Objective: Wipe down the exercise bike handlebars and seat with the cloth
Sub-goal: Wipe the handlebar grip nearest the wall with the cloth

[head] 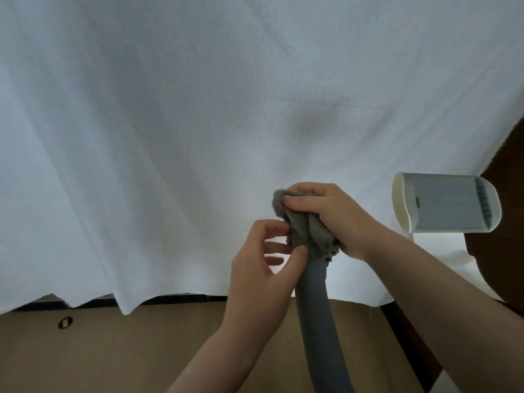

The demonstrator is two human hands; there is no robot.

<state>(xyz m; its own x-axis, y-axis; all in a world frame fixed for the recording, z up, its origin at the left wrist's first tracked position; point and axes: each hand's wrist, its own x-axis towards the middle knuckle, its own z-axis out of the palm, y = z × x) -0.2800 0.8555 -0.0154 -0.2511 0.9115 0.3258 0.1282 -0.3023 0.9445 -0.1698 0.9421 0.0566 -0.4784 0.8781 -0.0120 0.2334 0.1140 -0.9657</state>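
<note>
The grey cloth (307, 228) sat bunched over the far end of the handlebar (319, 321), a grey padded bar that rose from the bottom edge of the view toward the middle. The right hand (337, 219) was curled over the wad from above, its fingers (300, 200) pressing the fabric against the bar's tip. The left hand (261, 268) came in from below and to the left, thumb and forefinger pinching the lower fringe of the cloth just where it met the bar, the other fingers half spread and holding nothing.

The step in hand looked to be wrapping the cloth snugly round the grip before drawing it along. To do that well, the left hand would need to tuck the loose edge fully round the bar so no bare padding showed through, while the right kept an even squeeze. A twisting pull down the length would probably clean better than a straight one, since the bar is round. Most of the grip below the cloth was still uncovered, so the wiping seemed only begun; the seat was not in view.

Behind hung a white curtain (198, 123), with a white plastic device (445, 205) to the right and brown flooring (113, 350) beneath.
</note>
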